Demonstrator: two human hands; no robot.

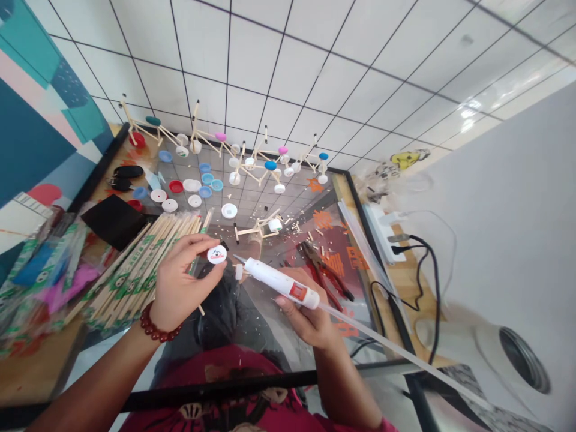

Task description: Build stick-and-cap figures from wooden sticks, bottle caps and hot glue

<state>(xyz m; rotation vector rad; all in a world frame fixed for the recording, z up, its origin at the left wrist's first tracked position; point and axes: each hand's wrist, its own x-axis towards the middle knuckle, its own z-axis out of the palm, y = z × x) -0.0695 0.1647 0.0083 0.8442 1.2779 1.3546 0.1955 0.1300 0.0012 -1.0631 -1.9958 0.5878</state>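
Between thumb and fingers, my left hand (182, 279) pinches a round white cap (216, 254) with a printed mark, its face toward the camera. My right hand (306, 312) is wrapped round a white hot glue gun (281, 282) with a red switch. A long clear glue stick (387, 336) runs out of its rear. The gun's metal tip points left, a short gap from the cap. Just below the tip is a small whitish block (239, 272). Beyond the hands, a small stick figure (256, 231) with a white cap lies on the glass table.
Wrapped chopsticks (139, 270) lie at left beside a black sheet (114, 221). Bottle caps (176, 186) and several stick figures (270, 165) are at the back. Red-handled pliers (326, 273) lie right, among wood bits. A power strip (384, 234) with cables is at the right edge.
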